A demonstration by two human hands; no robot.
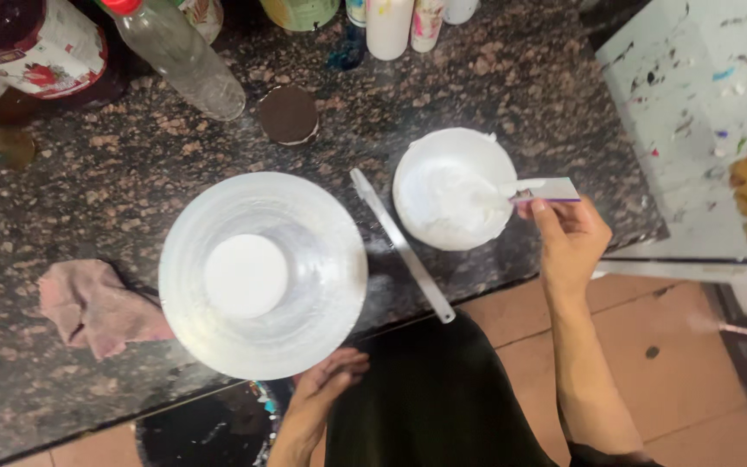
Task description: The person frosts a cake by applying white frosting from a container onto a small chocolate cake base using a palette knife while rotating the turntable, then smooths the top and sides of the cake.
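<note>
Spatula (pixel 539 191), a flat white blade, is pinched in the right hand (pixel 569 235), its tip dipped in white paste inside a small bowl (pixel 417 169) near the worktop's (pixel 123 173) front edge. The left hand (pixel 326 387) hangs loosely open, gripping nothing, just below the rim of a large white plate (pixel 263 275) that overhangs that edge. A metal ruler (pixel 402 246) lies between plate and bowl; a pink cloth (pixel 92 307) sits left.

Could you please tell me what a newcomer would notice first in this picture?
The large white-coated round plate stands out mid-counter, the left hand at its near edge. To its right, the right hand dips a flat spatula into a white bowl of paste.
</note>
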